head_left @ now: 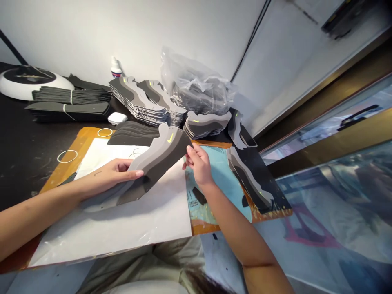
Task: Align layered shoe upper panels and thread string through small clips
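Note:
Between my hands is a grey layered shoe upper piece (156, 161) with a small yellow swoosh near its upper end. My left hand (118, 173) grips its lower left edge, thumb on top and fingers hidden underneath. At the dark upper right corner, my right hand (198, 161) pinches the piece between thumb and fingers. It is tilted above a white sheet (159, 222) on the table. Just behind it lies a fanned row of dark grey pieces (131, 132). To the right, a couple of similar upper pieces (249, 179) lie by the board's edge.
Stacks of upper pieces (141, 106) stand at the back, beside a clear plastic bag (199, 87) of more pieces. Banded black strips (70, 110), a lamp base (30, 83) and a white bottle (116, 68) are at left. A glass panel (337, 196) borders the right side.

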Motion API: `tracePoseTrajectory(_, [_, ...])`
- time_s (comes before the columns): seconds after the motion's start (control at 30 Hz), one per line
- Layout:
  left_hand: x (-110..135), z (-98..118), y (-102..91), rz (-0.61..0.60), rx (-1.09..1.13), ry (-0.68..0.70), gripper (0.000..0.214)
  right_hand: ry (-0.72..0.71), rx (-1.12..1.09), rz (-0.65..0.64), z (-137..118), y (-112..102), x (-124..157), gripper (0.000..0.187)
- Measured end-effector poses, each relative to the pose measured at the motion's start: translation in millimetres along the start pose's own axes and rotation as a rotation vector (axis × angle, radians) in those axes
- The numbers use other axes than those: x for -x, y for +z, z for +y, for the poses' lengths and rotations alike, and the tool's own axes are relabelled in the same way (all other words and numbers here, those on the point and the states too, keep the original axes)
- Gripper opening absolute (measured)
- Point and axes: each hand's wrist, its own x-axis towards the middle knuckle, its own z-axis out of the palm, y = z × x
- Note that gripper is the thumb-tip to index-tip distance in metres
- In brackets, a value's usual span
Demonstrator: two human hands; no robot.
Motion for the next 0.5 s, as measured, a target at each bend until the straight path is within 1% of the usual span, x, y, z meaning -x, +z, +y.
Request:
tracePoseTrajectory(0.1, [-1, 4, 2.6, -0.003, 0.006, -0.038, 0.042, -0.008, 0.014, 0.014, 4, -4, -6, 0.044])
tracePoseTrajectory(0.2, [-1, 4, 7.1, 0.057, 0.038, -0.022, 0.042, 0.033, 0.052, -0.027, 8, -5, -8, 0.048])
tracePoseTrajectory(0.27, [-2, 3, 9.7, 0.086, 0.069, -0.004, 0.043, 0.095, 0.101, -0.125, 9, -5, -7, 0.052])
tracePoseTrajectory(0.33, [-3, 0, 10.6, 0.101, 0.098, 0.021, 0.042, 0.153, 0.188, -0.279, 9, -1, -3, 0.055])
tracePoseTrajectory(0.4, [-5, -3, 9.6, 0.111, 0.117, 0.053, 0.040, 0.196, 0.292, -0.419, 8, 4, 2, 0.052])
tracePoseTrajectory(0.43, [-7, -5, 8.7, 0.113, 0.126, 0.065, 0.039, 0.214, 0.337, -0.468, 6, 8, 6, 0.049])
tracePoseTrajectory(0.5, [-9, -7, 7.0, 0.110, 0.147, 0.075, 0.038, 0.247, 0.384, -0.527, 5, 13, 11, 0.044])
